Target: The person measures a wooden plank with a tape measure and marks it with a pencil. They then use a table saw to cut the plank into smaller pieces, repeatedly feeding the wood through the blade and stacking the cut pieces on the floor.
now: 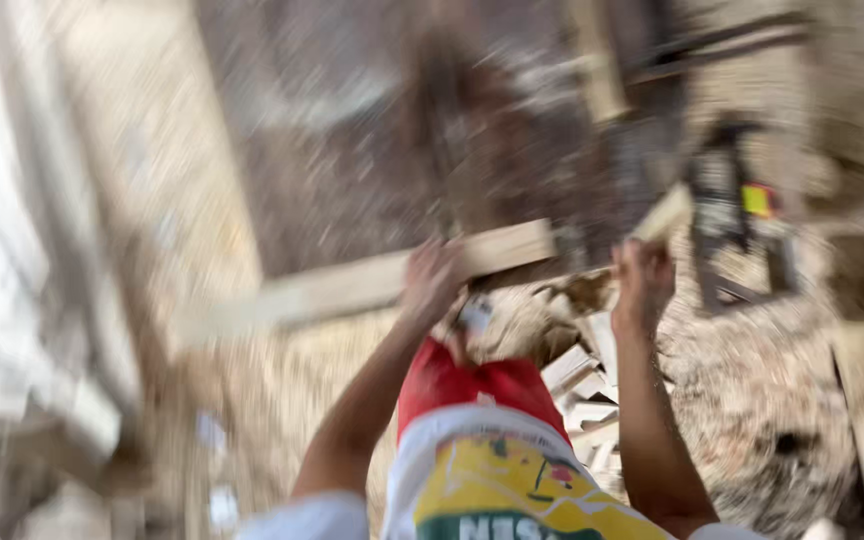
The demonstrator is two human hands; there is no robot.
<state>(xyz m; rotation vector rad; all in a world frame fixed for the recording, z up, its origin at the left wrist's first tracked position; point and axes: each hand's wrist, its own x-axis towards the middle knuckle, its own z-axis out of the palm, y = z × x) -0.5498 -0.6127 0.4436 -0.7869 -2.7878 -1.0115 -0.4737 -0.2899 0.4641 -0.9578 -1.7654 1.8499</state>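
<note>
Blurred view. Left hand (430,283) is clamped on a long pale plank (372,280) at frame centre; right hand (642,275) grips a short wood piece (664,212). Offcuts (582,385) lie below; a loosened grip could probably drop the plank onto them.

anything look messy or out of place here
Yes. Short wood offcuts lie in a loose heap on the sawdust-strewn ground below the hands. The left hand grips a long plank that sits tilted, the right hand a smaller piece. Heavy blur hides finer detail.
</note>
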